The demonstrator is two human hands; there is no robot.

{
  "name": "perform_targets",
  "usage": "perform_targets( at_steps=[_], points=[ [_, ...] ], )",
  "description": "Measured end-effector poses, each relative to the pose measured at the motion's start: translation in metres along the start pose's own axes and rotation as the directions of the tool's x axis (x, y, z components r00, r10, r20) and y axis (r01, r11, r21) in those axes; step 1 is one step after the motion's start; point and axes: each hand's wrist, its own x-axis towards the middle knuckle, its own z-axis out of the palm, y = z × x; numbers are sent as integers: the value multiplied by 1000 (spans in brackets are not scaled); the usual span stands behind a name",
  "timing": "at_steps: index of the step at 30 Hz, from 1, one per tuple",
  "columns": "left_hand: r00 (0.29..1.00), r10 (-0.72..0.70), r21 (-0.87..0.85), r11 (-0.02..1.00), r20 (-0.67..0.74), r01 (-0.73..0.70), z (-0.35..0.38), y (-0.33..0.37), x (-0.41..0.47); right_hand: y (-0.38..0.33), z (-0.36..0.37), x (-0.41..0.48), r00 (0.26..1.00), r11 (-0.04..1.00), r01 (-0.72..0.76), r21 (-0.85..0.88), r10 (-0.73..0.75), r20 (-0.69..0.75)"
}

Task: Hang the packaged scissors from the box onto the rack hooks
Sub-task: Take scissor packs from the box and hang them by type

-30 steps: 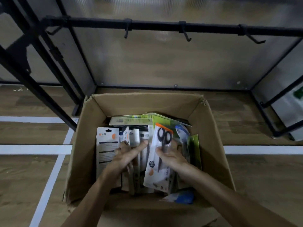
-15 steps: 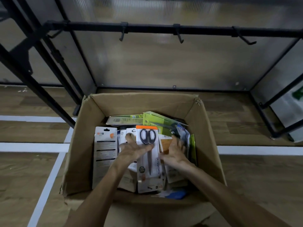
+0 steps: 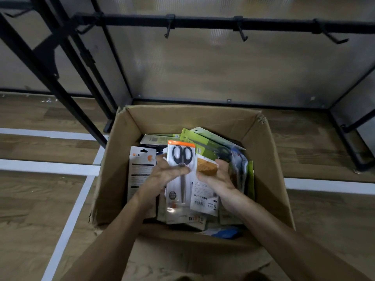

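The wood-plank floor (image 3: pixel 30 199) is brown and dimly lit, crossed by white lines (image 3: pixel 46 167) that meet at right angles. Behind stands a translucent ribbed panel (image 3: pixel 203 67) with a hazy brown sheen.

I'm in what looks like a shop or stockroom: a black metal rack (image 3: pixel 203 22) with display hooks (image 3: pixel 241 35) stands before a translucent panel (image 3: pixel 203 74), and a cardboard box (image 3: pixel 182 118) crammed with packaged scissors (image 3: pixel 180 159) sits on wood-look floor (image 3: pixel 36 209) marked with white tape lines (image 3: pixel 50 166).

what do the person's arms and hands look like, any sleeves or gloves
The left hand and right hand are bare: no gloves, rings or watch show. Both forearms are bare too, with no sleeve in view.
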Motion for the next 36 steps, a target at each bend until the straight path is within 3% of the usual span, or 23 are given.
perform_targets(
  at_steps=[3, 6, 8, 13, 15, 19, 24, 29, 33, 36],
  points=[
    [999, 19, 34, 999, -28, -18, -2, -1, 5, 0, -2, 0, 998, 995, -52, 83, 55, -43],
    [988, -138, 192, 970, -69, 149, 10, 4, 7, -6, -6, -3, 980, 962, -154, 227, 178, -92],
    [983, -176, 257, 948, -59, 185, 18, 7, 6, -6, -11, -6, 978, 957, -163, 242, 190, -91],
    [998, -54, 18, 998, -31, 55, 7, -11, 1, -12, -17, -10, 983, 957, -162, 241, 179, -50],
    [1000, -24, -87, 996, 15, 25, 1, -8, -16, -11, -8, -12, 994, 975, -84, 206, 95, -45],
    [997, -41, -111, 993, 59, 47, -2, 1, -20, -10, 12, -11, 1000, 992, 20, 123, -20, -2],
    [985, -9, 3, 1000, 173, 8, 5, 3, -26, -3, 17, 4, 995, 977, 1, -215, -23, -101],
    [992, 59, -43, 998, 112, -54, 7, 8, -19, -9, 16, -8, 984, 980, -44, -196, 9, -177],
    [988, 16, -122, 993, 155, 3, 1, 11, -12, -13, 17, 1, 996, 1000, 5, -2, -5, -93],
    [986, -31, -113, 992, 163, 50, 1, 0, -11, -16, 10, -6, 993, 979, -30, -201, 8, -114]
  ],
)
